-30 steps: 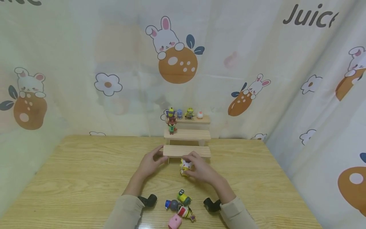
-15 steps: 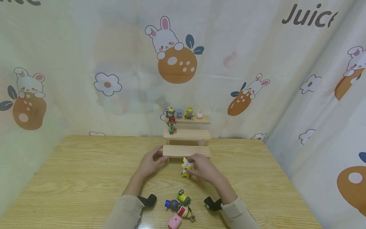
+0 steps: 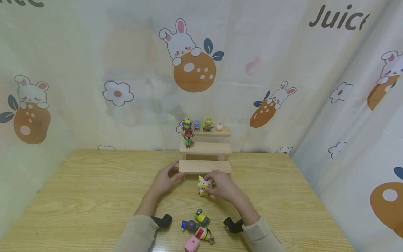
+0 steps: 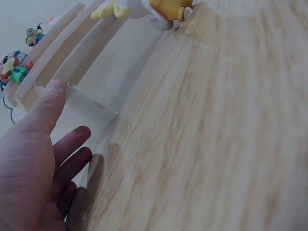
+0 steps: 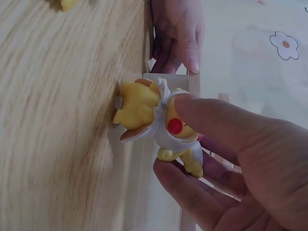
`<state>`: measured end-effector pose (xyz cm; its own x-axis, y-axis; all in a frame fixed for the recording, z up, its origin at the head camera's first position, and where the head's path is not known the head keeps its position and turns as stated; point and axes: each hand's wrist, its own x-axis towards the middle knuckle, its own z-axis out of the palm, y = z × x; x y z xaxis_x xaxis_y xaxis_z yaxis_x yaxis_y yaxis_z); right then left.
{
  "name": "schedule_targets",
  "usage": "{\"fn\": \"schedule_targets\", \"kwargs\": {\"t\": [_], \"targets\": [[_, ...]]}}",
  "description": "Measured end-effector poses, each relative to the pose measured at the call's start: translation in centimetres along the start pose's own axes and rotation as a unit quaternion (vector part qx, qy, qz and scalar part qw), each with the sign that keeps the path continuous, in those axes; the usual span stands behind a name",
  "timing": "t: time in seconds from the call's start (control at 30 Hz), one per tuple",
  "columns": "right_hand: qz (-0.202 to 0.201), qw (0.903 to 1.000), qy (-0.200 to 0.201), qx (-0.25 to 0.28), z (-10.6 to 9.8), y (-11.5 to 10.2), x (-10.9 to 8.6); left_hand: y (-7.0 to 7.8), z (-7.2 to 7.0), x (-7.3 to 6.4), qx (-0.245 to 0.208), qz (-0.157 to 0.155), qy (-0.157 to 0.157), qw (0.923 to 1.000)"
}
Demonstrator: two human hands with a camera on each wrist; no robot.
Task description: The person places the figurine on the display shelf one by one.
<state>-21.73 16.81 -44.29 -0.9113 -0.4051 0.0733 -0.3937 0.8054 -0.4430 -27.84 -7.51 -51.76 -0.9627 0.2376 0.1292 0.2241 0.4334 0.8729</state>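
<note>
Yellow figurine (image 5: 161,126) pinched by my right hand (image 3: 223,187) before the stand (image 3: 204,166);
barely shifted, still off it; my relaxed left hand (image 3: 164,180) touches its end.

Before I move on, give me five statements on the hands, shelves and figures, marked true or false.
The right hand holds the yellow-and-white figure. True.
The left hand holds a figure. False: the left hand is at the end of the lowest shelf.
Four figures stand on the top shelf. True.
The fox figure stands on the top shelf. False: the fox figure stands on the middle shelf.
The pink object lies on the table. True.
</note>
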Motion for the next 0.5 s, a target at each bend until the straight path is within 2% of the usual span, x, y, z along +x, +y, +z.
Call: {"fn": "schedule_targets", "kwargs": {"t": [0.5], "targets": [[0.000,0.9993,0.000,0.036,-0.11,-0.04,0.02,0.10,0.03,0.01,0.001,-0.005,-0.002,1.0000]]}}
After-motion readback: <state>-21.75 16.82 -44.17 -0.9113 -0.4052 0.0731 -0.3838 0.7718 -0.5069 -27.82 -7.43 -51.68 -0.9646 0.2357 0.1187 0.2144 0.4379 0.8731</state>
